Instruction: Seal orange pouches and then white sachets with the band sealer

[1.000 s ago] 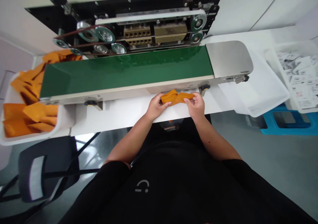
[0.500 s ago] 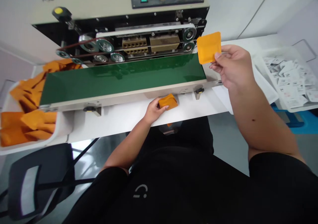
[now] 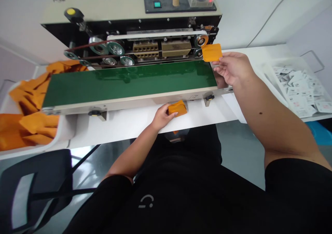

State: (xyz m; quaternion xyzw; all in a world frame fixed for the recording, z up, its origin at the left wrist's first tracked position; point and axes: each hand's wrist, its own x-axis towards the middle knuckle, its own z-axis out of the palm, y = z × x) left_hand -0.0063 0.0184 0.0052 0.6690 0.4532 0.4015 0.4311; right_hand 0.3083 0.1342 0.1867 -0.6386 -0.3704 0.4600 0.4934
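My right hand (image 3: 233,66) pinches a small orange pouch (image 3: 213,53) by its right edge. The pouch's left edge is at the right-end rollers of the band sealing machine (image 3: 124,37), over the end of its green conveyor belt (image 3: 129,83). Whether the pouch touches the rollers I cannot tell. My left hand (image 3: 163,116) rests at the table's front, its fingers closed around a small stack of orange pouches (image 3: 178,109) below the conveyor's front rail.
On the left, a white bin (image 3: 64,125) is heaped with orange pouches. To the right stands a white tray (image 3: 285,104) of small white printed packets. Front knobs (image 3: 209,97) stick out below the belt. A black chair (image 3: 33,185) is at lower left.
My right hand has lowered the orange pouch and brought it to the machine's right-end rollers, tilting it flatter. My left hand stays with its stack. The view has shifted slightly.
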